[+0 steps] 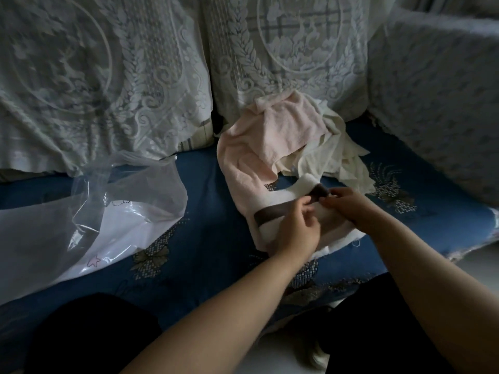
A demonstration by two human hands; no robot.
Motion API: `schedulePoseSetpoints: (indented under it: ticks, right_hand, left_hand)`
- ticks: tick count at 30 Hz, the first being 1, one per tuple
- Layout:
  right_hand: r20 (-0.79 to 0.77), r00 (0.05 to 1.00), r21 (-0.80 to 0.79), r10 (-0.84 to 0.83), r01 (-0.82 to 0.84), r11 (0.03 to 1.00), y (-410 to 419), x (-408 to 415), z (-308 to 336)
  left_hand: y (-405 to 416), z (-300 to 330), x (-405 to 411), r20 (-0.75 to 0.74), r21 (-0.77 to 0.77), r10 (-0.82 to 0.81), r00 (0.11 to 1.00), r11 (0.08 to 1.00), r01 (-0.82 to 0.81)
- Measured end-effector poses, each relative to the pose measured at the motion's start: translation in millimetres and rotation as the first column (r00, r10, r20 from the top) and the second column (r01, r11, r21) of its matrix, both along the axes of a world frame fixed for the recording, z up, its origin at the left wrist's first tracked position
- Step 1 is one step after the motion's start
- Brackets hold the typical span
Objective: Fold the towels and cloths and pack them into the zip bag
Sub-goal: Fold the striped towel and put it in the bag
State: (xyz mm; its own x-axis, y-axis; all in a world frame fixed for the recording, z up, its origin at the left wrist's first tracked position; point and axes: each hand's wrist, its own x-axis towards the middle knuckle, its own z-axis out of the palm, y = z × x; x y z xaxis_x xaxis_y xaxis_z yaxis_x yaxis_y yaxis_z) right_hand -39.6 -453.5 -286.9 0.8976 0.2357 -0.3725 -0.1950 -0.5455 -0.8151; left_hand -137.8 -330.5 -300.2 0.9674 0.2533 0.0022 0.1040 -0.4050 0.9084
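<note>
Head view of a sofa seat (210,238) covered in blue fabric with embroidered flower motifs. 2 bare hands work on a white towel with a brown stripe (272,206), which lies on the seat at centre right. The left hand (297,230) has its fingers curled, and its grip pinches the towel at the stripe's edge. The right hand (348,205) meets it there, its grip likewise closed on the towel's stripe, so that both sets of fingertips nearly touch. A pink towel (272,130) lies crumpled just behind, partly under the white towel and heaped against the back cushion. Cream cloths (337,152) are bunched beside the pink towel on its right, touching it. The zip bag (108,206), of clear plastic printed with small pink shapes, lies crumpled on the seat at left, apart from the towels. Lace covers (135,76) drape the 2 back cushions.
</note>
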Motion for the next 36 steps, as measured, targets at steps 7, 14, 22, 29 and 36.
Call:
schedulePoseSetpoints:
  ticks: [7,14,22,29,36]
  right_hand:
    - [0.155,0.988,-0.492,0.002,0.075,0.867,-15,30,-16]
    - [-0.015,0.993,-0.451,-0.121,0.102,0.887,-11,27,-32]
    - [-0.006,0.997,0.294,-0.075,0.073,0.953,17,-29,20]
    - [0.466,0.868,-0.264,0.169,-0.046,0.963,109,-67,-35]
    - [0.394,0.239,-0.829,0.888,-0.325,0.455,152,-115,-80]
  left_hand:
    - [35,-27,-5,-0.149,0.101,0.265,0.953,0.962,-0.252]
    - [44,-27,-4,-0.482,-0.362,0.112,0.869,0.877,-0.314]
    - [120,22,-24,-0.156,-0.31,0.255,0.954,0.905,-0.293]
    - [225,-6,-72,-0.404,-0.221,0.263,0.876,0.901,-0.373]
    - [254,-33,-77,-0.521,-0.422,0.191,0.832,0.789,-0.446]
